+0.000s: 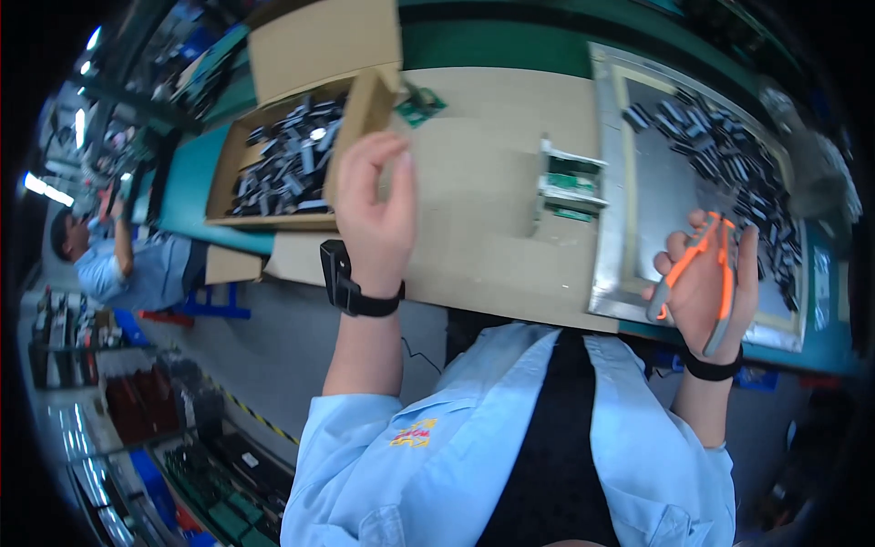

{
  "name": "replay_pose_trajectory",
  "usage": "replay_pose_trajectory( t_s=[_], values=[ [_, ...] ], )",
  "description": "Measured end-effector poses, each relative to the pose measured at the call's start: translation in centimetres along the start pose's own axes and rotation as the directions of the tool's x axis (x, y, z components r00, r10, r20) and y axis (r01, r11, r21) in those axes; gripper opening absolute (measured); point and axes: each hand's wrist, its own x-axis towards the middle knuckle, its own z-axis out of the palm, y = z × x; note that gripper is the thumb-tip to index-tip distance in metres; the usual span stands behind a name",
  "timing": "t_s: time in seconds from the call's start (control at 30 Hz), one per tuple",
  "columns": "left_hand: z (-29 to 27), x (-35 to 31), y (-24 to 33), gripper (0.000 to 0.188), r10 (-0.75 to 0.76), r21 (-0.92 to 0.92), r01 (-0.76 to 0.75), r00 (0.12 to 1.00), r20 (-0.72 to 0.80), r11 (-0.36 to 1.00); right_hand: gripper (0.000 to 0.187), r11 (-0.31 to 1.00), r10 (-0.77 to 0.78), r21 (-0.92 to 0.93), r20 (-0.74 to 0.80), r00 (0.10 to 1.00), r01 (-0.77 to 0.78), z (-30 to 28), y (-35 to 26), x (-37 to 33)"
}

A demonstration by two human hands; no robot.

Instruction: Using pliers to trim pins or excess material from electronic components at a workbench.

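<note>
My left hand (376, 205) is raised beside the right wall of a cardboard box (369, 114), its fingers loosely bent and the thumb apart from them. Nothing shows between those fingers. Small black and grey parts (290, 164) fill the box in a loose heap. In my right hand (702, 296) lie pliers (726, 269) with orange and grey handles, across the upturned palm; their jaws are hard to make out. Between my hands, on the brown work surface (483, 201), stands a metal-edged piece with green circuit boards (572, 182).
A metal-framed tray (609, 201) at the right holds many black and grey parts (720, 146). Another green circuit board (421, 107) lies by the box. Crumpled clear plastic (820, 173) sits at the far right. A co-worker (137, 264) in light blue works at the left, near shelves.
</note>
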Motion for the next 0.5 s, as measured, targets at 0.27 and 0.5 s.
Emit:
replay_pose_trajectory(
  t_s=[0.27, 0.5],
  values=[
    [5.9, -3.9, 5.3, 0.026, 0.095, -0.094, -0.052, 0.828, 0.552, 0.994, 0.057, 0.961, -0.228, -0.200, -0.195, 0.954, 0.189, -2.5, -2.6, -4.3],
    [6.7, -5.0, 4.1, 0.029, 0.158, -0.022, -0.182, 0.777, 0.609, 0.983, 0.045, 0.684, -0.507, -0.728, -0.432, 0.746, 0.043, -7.7, -7.7, -8.2]
  ],
)
